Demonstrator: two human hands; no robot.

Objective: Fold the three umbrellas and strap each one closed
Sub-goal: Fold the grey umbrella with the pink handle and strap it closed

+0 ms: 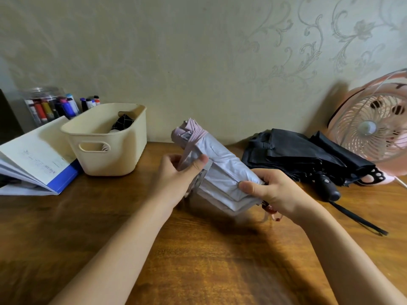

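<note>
A collapsed pale lilac umbrella (217,166) with pink edging is held above the wooden table (198,260), its tip pointing up and away. My left hand (176,172) grips its upper folds, thumb pressed on the fabric. My right hand (271,190) clasps the lower end near the handle, where a reddish wrist loop (272,213) dangles. A black umbrella (306,159) lies loosely gathered and unstrapped on the table to the right, its handle (328,187) toward me. A dark patterned umbrella (122,124) rests inside the cream basket (108,155).
An open book with a blue cover (37,161) lies at the left, with a jar of markers (47,106) behind it. A pink desk fan (372,128) stands at the right edge. A black strap (359,219) trails from the black umbrella. A patterned wall rises behind.
</note>
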